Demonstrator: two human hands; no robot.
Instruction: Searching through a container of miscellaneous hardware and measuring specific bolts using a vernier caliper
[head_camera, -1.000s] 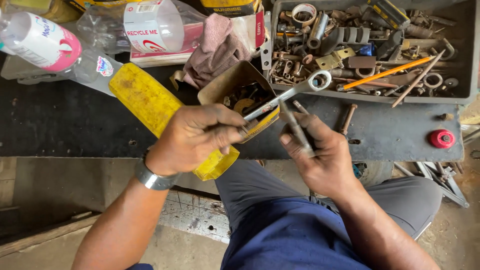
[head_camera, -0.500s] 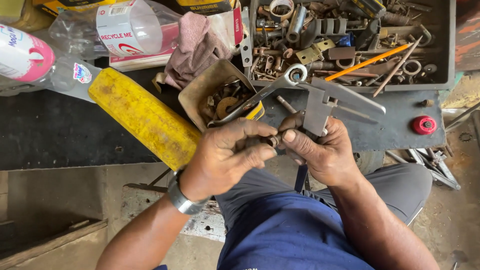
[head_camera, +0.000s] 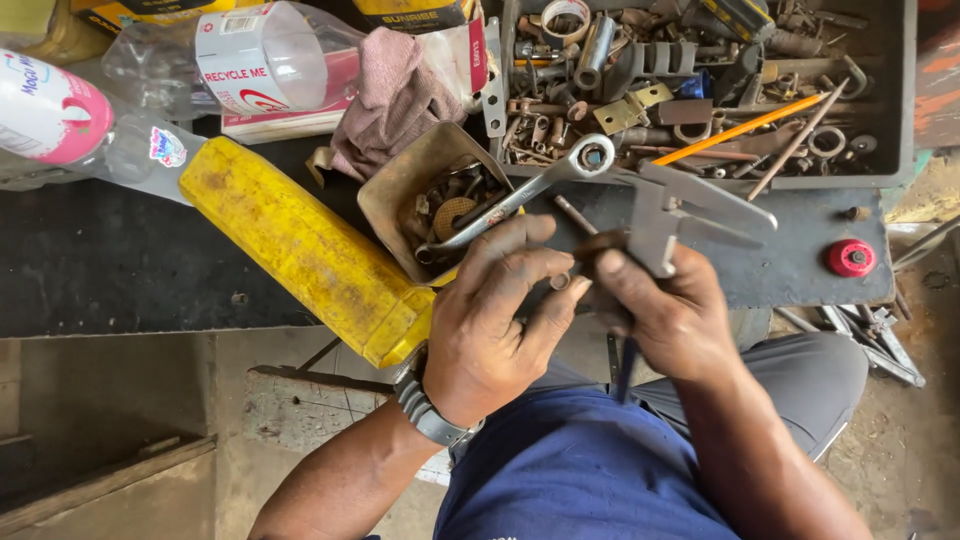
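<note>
Both hands work at the desk's (head_camera: 150, 270) front edge: the right hand (head_camera: 670, 315) grips a grey vernier caliper (head_camera: 665, 215), jaws pointing away. Left hand (head_camera: 495, 320) pinches a small metal piece (head_camera: 562, 281) between fingertips, beside a ring spanner (head_camera: 520, 190) and yellow case (head_camera: 300, 250)

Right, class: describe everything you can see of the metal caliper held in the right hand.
The caliper looks like grey, dull, worn steel. Its jaws stand apart and point right, over the dark bench edge. Its beam runs down through the right hand, the thin end poking out below. The left hand holds a small part beside it.
</note>
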